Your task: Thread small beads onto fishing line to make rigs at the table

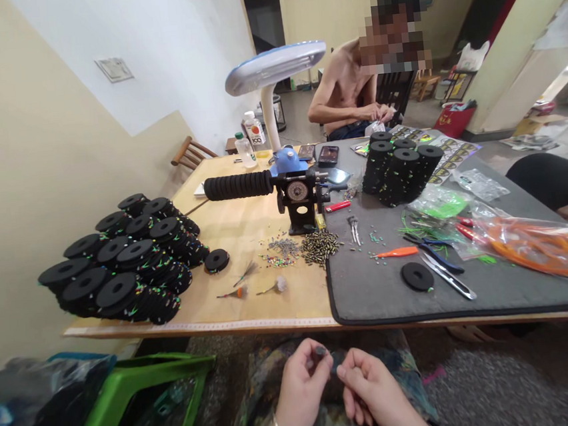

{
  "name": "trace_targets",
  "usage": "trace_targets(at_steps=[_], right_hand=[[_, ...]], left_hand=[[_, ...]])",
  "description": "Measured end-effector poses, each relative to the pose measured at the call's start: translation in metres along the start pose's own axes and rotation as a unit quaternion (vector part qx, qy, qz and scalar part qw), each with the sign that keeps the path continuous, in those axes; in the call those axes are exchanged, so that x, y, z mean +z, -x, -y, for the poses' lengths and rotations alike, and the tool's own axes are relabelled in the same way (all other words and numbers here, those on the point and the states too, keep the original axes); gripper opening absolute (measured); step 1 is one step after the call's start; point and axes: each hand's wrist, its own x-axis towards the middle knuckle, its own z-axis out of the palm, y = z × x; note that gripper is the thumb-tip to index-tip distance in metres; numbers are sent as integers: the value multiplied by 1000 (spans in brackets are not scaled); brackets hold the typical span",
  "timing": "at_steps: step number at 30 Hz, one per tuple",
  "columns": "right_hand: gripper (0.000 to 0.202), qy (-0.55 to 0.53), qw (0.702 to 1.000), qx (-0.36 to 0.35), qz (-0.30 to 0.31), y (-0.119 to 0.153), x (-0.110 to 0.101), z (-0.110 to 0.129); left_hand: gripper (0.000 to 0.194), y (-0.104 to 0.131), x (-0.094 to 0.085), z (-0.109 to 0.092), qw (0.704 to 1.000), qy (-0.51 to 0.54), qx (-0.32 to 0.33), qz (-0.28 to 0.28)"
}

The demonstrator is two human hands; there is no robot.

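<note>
Above my lap, in front of the table edge, my left hand (300, 382) pinches a small dark piece (321, 351) between thumb and fingertips. A thin strand seems to stick out of it, too fine to make out. Close on its right, my right hand (368, 386) has thumb and forefinger pressed together; whatever is between them is hidden or too small to name. The hands are slightly apart. Nearest on the table are small brush-like bundles (275, 285), a black foam ring (417, 276), silver snips (448, 276) and an orange-handled tool (397, 252).
Stacked black foam spools (121, 290) fill the table's left; more (403, 168) stand behind the grey mat (362, 292). A black winding device (299, 201) and lamp (274, 66) rise mid-table, beside metal beads (320, 246). A green stool (129, 382) stands lower left. Another person (347, 93) sits opposite.
</note>
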Motion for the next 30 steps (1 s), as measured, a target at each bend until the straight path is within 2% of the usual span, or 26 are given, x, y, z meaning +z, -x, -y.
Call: trace_targets(at_steps=[7, 20, 30], right_hand=[[56, -1, 1000, 11, 7, -1, 1, 1], [57, 8, 1000, -10, -10, -6, -2, 1], [52, 10, 999, -37, -19, -5, -5, 4]], left_hand=[[12, 0, 0, 1, 1000, -23, 20, -7], [7, 3, 2, 1, 994, -85, 65, -1], [15, 4, 4, 0, 997, -64, 33, 35]])
